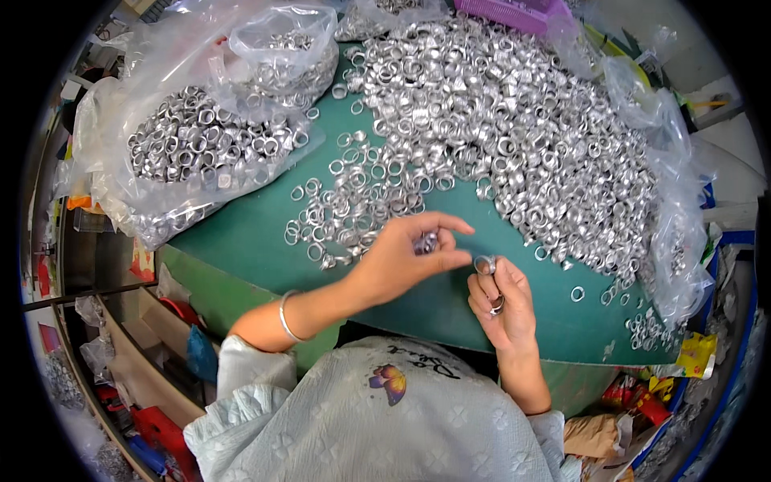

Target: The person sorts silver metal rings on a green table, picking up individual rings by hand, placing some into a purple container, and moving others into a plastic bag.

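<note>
Here, each hand (401, 253) pinches shiny metal rings (484, 263).

The table (257, 233) top is plain dark green, and the heap of rings (498, 120) on it is shiny silver, as are the rings inside the clear plastic bags (201, 136). The bangle (285, 317) on the left wrist is silver, and the garment (377, 418) is pale grey-white with a faint embossed flower pattern, a purple-and-orange butterfly motif and dark script. A tray (514, 12) at the far edge is purple-pink.
</note>
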Demonstrator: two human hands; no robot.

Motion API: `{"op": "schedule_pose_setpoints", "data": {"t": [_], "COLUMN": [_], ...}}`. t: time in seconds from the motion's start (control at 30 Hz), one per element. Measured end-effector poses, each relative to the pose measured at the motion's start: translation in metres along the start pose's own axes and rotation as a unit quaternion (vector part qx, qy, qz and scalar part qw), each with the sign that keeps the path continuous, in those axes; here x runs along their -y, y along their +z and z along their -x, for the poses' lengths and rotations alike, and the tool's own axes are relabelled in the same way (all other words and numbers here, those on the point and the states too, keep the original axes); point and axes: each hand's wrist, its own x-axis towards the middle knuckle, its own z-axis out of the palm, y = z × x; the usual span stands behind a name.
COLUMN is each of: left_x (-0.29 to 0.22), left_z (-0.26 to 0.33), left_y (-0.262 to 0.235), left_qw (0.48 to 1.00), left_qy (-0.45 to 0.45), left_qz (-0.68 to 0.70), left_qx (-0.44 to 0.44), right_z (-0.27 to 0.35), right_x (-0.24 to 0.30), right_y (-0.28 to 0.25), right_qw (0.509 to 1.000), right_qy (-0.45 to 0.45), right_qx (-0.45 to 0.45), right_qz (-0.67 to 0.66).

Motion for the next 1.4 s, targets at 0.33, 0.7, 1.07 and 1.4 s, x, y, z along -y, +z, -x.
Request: {"op": "schedule_pose_setpoints", "data": {"t": [0.33,0.7,1.07,1.4], "left_x": [0.022,0.027,0.027,0.026], "left_z": [0.035,0.036,0.04,0.052], "left_y": [0.032,0.029,0.032,0.021], "left_qw": [0.997,0.992,0.993,0.984], "left_qy": [0.006,-0.044,0.047,0.034], "left_qz": [0.046,0.104,-0.068,-0.115], "left_qx": [-0.066,-0.064,-0.081,-0.128], "right_z": [0.013,0.006,0.003,-0.027], "right_x": [-0.02,-0.018,-0.023,-0.011], "right_y": [0.004,0.003,0.004,-0.002], "right_qw": [0.993,0.999,0.997,0.963], "right_qy": [-0.054,-0.033,-0.051,-0.072], "right_qx": [-0.016,-0.027,-0.051,-0.051], "right_qz": [0.102,-0.016,0.032,0.253]}}
